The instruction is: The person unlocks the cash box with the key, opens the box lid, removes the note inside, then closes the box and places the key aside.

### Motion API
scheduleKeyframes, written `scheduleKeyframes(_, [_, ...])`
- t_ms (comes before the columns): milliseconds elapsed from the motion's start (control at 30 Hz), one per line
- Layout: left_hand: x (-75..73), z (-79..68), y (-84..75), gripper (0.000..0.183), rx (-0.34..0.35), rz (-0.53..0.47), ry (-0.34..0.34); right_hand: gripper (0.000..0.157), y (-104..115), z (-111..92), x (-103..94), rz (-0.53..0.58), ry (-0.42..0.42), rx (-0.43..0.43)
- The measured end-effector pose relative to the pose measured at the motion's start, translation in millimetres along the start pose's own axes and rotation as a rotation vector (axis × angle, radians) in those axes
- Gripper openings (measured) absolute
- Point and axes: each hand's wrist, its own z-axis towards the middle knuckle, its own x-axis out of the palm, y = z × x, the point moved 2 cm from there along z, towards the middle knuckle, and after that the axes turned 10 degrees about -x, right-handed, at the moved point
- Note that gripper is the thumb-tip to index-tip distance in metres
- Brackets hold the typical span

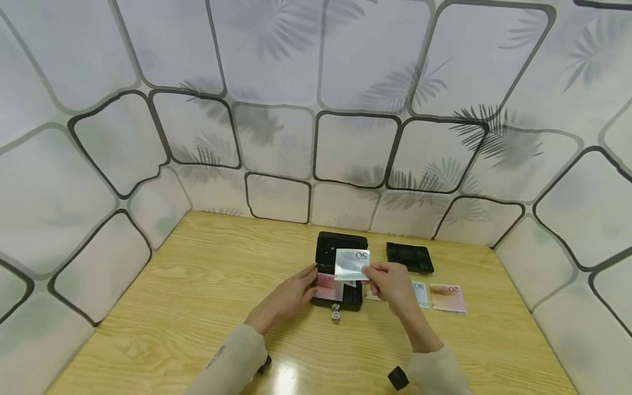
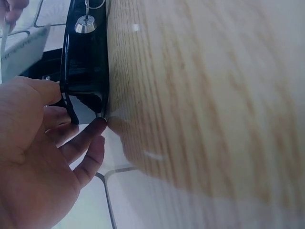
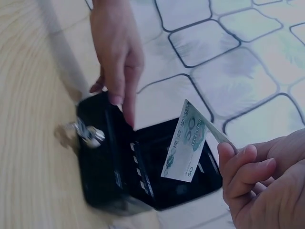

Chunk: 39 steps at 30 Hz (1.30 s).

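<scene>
A black cash box (image 1: 353, 300) stands with its lid (image 1: 340, 241) raised at the back and a lock with a key (image 1: 336, 314) at its front. My left hand (image 1: 293, 293) grips the box's left side, thumb at the rim and fingers against the outer wall (image 2: 86, 102). Between the thumb and fingers of my right hand (image 1: 394, 284) is a pale green 50 banknote (image 1: 349, 262), held above the box; in the right wrist view the banknote (image 3: 186, 148) looks slightly bent. A pink banknote (image 1: 328, 287) lies inside the box on the left, with part of another note beside it.
Behind and right of the box lies a black wallet (image 1: 410, 258). On the wooden table (image 1: 207, 263) to the right are a bluish 50 note (image 1: 421, 295) and pinkish 20 notes (image 1: 447, 298). My right hand partly covers a yellowish note (image 1: 372, 294). Patterned walls enclose the table.
</scene>
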Motion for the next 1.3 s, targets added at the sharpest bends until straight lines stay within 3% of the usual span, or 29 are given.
scheduleKeyframes(400, [-1.7,0.3,-0.7,0.053,0.005,-0.005,-0.002,0.032,3.4,-17.8,-56.1,-0.067,0.018,0.024])
scheduleKeyframes(767, [-3.2,-0.5,-1.0,0.053,-0.004,-0.024,0.008,0.028,-10.1,-39.7,-102.4,-0.145,-0.001,0.076])
scheduleKeyframes(967, [-3.1,-0.4,-0.8,0.053,-0.006,-0.014,0.005,0.022,-23.3,-50.7,-102.6,-0.191,0.030,0.142])
scheduleKeyframes(1300, [-2.1,0.7,-1.4,0.052,0.003,0.003,0.000,0.017,-52.5,-59.0,-77.6,-0.238,0.072,0.196])
